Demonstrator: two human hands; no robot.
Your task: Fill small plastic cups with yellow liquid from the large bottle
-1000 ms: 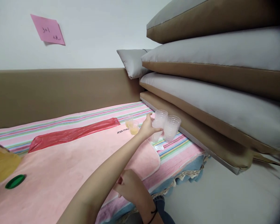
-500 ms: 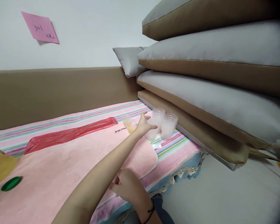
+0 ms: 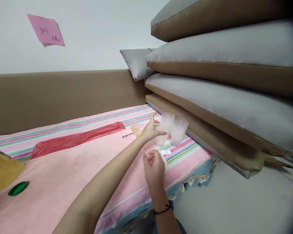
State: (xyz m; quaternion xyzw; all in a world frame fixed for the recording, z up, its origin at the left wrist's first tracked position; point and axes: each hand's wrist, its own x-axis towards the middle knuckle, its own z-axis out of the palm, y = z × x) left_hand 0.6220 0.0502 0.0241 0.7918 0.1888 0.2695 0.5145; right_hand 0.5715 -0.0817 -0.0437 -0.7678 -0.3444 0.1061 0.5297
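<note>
Close beside the left hand (image 3: 150, 130), clear cups (image 3: 133, 122) hold something yellow (image 3: 134, 128).

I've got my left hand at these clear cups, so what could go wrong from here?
The left hand is at the near clear cup, with the back clear cup and the outer clear cup close by; a bump might topple one.

Yellowish cups sit just beyond that hand, partly hidden, so a sideways sweep may catch them.

The clear cups appear to stand on the striped cloth, so a tug on it could unsettle them.
</note>
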